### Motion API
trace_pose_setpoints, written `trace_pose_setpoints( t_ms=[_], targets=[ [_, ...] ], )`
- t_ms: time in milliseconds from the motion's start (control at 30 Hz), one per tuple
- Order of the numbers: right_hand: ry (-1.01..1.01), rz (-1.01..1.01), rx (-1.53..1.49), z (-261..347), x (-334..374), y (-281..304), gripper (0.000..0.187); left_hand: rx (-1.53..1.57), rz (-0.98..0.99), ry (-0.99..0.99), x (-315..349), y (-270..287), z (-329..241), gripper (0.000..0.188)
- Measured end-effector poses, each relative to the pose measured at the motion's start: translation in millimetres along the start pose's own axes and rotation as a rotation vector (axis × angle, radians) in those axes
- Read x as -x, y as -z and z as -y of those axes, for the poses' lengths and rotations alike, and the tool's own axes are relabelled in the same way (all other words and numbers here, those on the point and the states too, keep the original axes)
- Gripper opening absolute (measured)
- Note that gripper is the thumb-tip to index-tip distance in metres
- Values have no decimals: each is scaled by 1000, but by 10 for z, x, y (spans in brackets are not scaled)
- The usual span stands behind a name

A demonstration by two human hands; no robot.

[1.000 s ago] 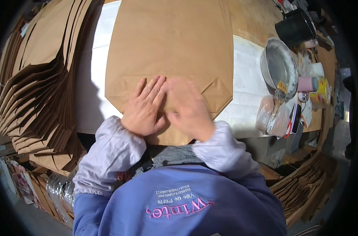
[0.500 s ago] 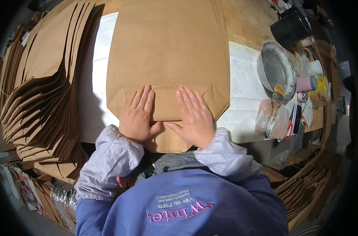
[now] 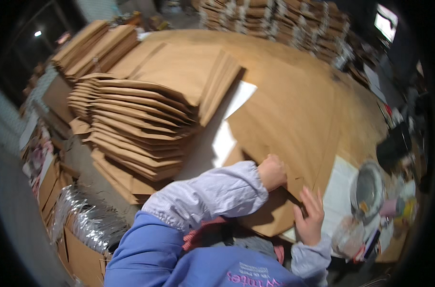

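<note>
A large brown paper bag (image 3: 284,129) lies slanted across the table in front of me. My left hand (image 3: 273,172) is closed on it near its lower end, fingers curled. Below that hand the paper is raised and casts a dark shadow over the brown paper underneath (image 3: 270,217). My right hand (image 3: 310,216) is at the bag's lower right edge, its fingers stretched out and thumb apart. Whether its palm touches the paper, I cannot tell.
At left stands a pile of folded paper bags (image 3: 136,124). On the right are a metal basin (image 3: 367,191), a black bucket (image 3: 394,148), a pink cup (image 3: 392,207) and a clear plastic bag (image 3: 347,235). White sheeting (image 3: 339,186) covers part of the table. Bundled bags (image 3: 275,21) line the back.
The view has swung left. Both hands were flat on the folded bag end; now my left hand is closed on the bag and my right is at its right edge. The bag's lower end is raised.
</note>
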State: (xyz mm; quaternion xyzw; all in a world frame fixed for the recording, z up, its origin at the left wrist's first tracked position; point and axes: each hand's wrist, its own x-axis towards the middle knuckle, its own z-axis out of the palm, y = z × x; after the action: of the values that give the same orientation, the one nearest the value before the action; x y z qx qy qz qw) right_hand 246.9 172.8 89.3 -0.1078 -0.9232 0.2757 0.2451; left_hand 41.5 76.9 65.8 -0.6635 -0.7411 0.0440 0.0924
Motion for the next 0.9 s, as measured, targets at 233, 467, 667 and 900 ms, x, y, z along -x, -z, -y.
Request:
trace_pose_setpoints(
  t_ms=[233, 467, 667, 900],
  targets=[
    [28, 138, -129, 84, 11, -259, 25, -541, -300, 164, 723, 945, 2276, 6],
    [44, 222, -140, 85, 30, -448, 21, -283, -76, 641, 2295, 1599, 3655, 31],
    [121, 234, -151, 176, -34, -555, 20, -15, 149, 750, 2736, 1314, 3708, 38],
    [-179, 67, -30, -254, -78, -160, 25, -124, -195, 724, 1824, 1076, 2089, 22]
  ],
)
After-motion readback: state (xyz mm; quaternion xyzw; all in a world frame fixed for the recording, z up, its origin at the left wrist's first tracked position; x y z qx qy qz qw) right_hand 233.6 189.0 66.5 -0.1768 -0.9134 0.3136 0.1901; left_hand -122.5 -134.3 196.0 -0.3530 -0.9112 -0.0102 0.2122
